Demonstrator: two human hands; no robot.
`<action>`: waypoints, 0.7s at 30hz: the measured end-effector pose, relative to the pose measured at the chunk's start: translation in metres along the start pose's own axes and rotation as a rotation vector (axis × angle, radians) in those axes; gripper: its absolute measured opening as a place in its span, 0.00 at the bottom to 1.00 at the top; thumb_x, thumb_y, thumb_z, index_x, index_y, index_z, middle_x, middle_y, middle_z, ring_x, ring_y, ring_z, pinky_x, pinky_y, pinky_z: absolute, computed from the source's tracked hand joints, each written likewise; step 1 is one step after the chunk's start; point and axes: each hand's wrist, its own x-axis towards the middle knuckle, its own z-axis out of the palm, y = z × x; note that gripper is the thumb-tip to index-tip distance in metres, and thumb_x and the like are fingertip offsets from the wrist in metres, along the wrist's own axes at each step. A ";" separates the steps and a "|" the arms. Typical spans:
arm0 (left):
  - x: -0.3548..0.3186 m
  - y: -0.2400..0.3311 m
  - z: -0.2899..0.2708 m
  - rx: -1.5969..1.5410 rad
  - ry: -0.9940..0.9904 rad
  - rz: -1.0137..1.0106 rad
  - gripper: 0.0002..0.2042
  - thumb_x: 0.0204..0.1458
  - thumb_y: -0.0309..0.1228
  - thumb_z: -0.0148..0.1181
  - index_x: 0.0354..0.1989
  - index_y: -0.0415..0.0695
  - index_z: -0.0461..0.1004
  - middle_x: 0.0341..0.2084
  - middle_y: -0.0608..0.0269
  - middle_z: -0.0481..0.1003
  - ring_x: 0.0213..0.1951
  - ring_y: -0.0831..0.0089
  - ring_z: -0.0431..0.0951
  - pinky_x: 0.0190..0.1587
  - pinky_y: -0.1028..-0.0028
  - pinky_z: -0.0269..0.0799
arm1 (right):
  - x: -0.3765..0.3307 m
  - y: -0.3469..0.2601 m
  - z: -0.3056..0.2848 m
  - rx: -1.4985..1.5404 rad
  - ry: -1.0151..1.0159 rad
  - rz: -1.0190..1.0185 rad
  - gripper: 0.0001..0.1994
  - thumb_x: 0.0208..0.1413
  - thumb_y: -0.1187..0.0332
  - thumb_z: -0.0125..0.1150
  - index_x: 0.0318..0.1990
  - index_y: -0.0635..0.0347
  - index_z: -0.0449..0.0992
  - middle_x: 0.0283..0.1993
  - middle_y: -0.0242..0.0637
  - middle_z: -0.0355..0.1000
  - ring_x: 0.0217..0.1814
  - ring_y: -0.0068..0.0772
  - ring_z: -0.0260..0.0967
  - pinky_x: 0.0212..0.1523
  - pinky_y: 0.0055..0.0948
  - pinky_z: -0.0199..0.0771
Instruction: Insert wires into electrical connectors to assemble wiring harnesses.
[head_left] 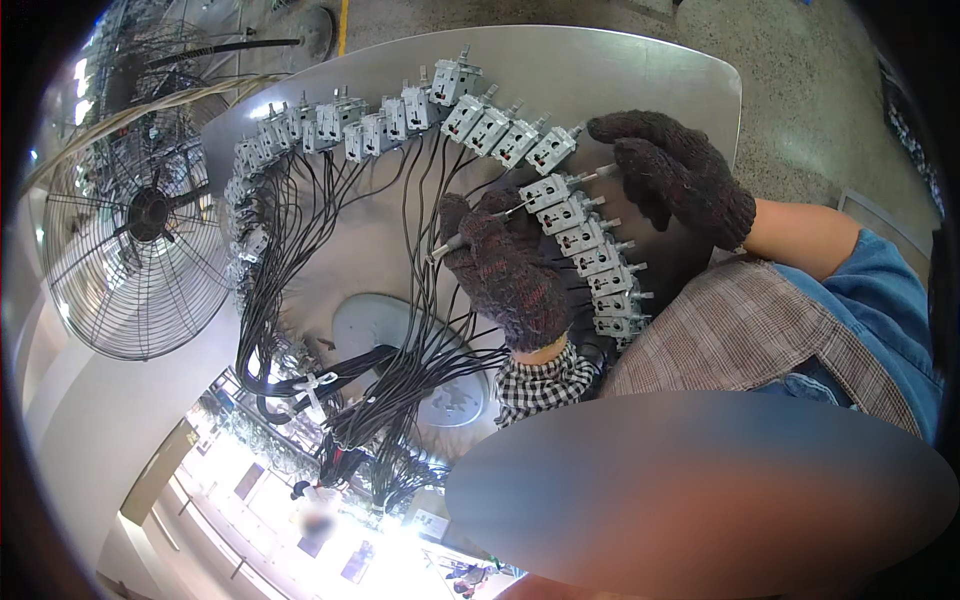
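Observation:
Both hands wear dark knitted gloves. My left hand [508, 280] is closed around a thin screwdriver-like tool [448, 248]. Its slim shaft points at a small grey metal box-shaped unit [546, 191] in the row on the right. My right hand [680, 180] is closed at that unit's outer side, its fingers around the short stem [600, 172]. One of its fingertips reaches near the stem of a neighbouring unit [552, 150]. More such units [590, 248] run down toward my body, with black cables leading off them. The left fingertips partly hide the tool.
Units [375, 132] line the rim of the metal table [620, 60] in a long arc. Their black cables [420, 355] gather into a bundle tied with a white tie [318, 392]. A round grey plate [365, 320] lies beneath them. A large fan [148, 215] stands at left.

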 end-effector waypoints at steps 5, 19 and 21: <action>0.000 -0.005 -0.007 -0.032 -0.016 -0.017 0.18 0.61 0.38 0.43 0.48 0.33 0.60 0.40 0.45 0.72 0.41 0.62 0.76 0.43 0.65 0.77 | 0.001 0.004 0.004 0.138 0.014 0.097 0.18 0.60 0.63 0.51 0.56 0.57 0.67 0.30 0.37 0.72 0.25 0.24 0.70 0.27 0.24 0.74; 0.003 0.001 -0.003 0.153 0.019 -0.027 0.22 0.62 0.41 0.40 0.42 0.29 0.67 0.35 0.47 0.74 0.34 0.65 0.79 0.34 0.72 0.79 | 0.005 -0.015 -0.003 0.028 -0.093 0.319 0.19 0.60 0.60 0.50 0.57 0.55 0.66 0.32 0.37 0.72 0.28 0.23 0.71 0.27 0.24 0.74; 0.003 0.002 0.001 0.100 0.035 -0.051 0.20 0.61 0.41 0.42 0.40 0.31 0.68 0.35 0.48 0.74 0.36 0.63 0.78 0.39 0.69 0.78 | 0.005 -0.013 -0.003 0.033 -0.076 0.299 0.19 0.60 0.59 0.50 0.57 0.54 0.66 0.30 0.36 0.72 0.28 0.23 0.71 0.25 0.24 0.74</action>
